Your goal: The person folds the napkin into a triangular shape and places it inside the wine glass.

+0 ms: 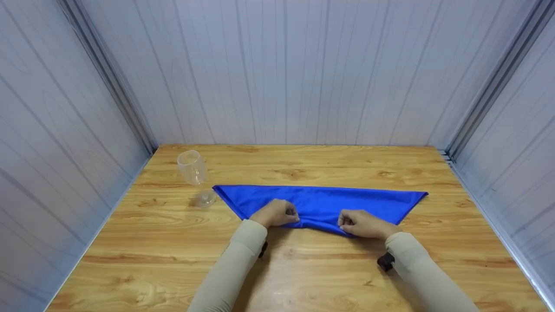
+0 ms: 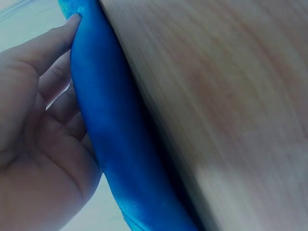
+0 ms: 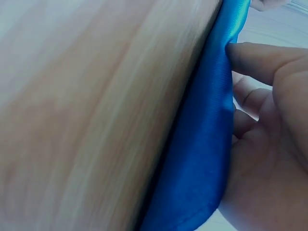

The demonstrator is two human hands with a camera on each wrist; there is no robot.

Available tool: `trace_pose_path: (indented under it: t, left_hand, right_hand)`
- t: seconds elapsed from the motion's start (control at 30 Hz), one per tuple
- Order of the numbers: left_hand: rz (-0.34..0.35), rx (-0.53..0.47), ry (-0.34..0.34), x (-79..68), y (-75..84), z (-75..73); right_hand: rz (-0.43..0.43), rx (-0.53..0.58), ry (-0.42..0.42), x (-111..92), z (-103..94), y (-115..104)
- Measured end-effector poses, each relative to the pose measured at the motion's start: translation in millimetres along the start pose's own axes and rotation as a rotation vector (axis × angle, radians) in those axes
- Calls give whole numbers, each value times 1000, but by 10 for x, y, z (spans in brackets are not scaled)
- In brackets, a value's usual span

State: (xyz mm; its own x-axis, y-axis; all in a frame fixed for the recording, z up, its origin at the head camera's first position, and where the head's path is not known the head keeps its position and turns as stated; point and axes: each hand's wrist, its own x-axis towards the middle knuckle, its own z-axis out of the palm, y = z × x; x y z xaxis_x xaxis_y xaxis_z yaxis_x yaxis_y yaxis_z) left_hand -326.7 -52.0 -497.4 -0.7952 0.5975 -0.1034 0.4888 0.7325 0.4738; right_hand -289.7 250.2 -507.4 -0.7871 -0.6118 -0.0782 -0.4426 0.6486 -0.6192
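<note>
A blue cloth (image 1: pixel 321 199) lies folded into a long trapezoid on the wooden table, its long edge away from me and a pointed corner at each end. My left hand (image 1: pixel 277 213) pinches the near edge left of the middle; in the left wrist view the thumb (image 2: pixel 62 36) presses on the blue fold (image 2: pixel 110 110). Right of the middle, my right hand (image 1: pixel 362 223) pinches the same edge. The right wrist view has its thumb (image 3: pixel 255 60) against the cloth (image 3: pixel 197 139). Between the hands the edge is slightly raised and wrinkled. Some fingertips are hidden behind the cloth.
A clear stemmed glass (image 1: pixel 193 169) stands upright on the table at the left, close to the cloth's left corner. The wooden table (image 1: pixel 303 273) is bounded by pale panelled walls (image 1: pixel 282 73) at the back and both sides.
</note>
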Motion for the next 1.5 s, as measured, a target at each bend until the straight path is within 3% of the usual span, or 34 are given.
trace_pose_path:
  t: [0.3,0.57,0.8,1.1,1.5]
  left_hand:
    - [-33,-4,7,5,32,34]
    - [-36,-17,30,-23,37,47]
    - [-29,-19,48,-36,36,30]
    - [-24,-59,44,-54,8,60]
    - [-52,-33,-21,-74,24,41]
  right_hand:
    - [-84,-149,122,2,40,-98]
    - [-127,-339,220,-164,162,-179]
    - [-102,-338,193,-220,149,-183]
    - [-107,-330,170,-140,110,-163]
    - [-27,-155,54,5,-36,-75]
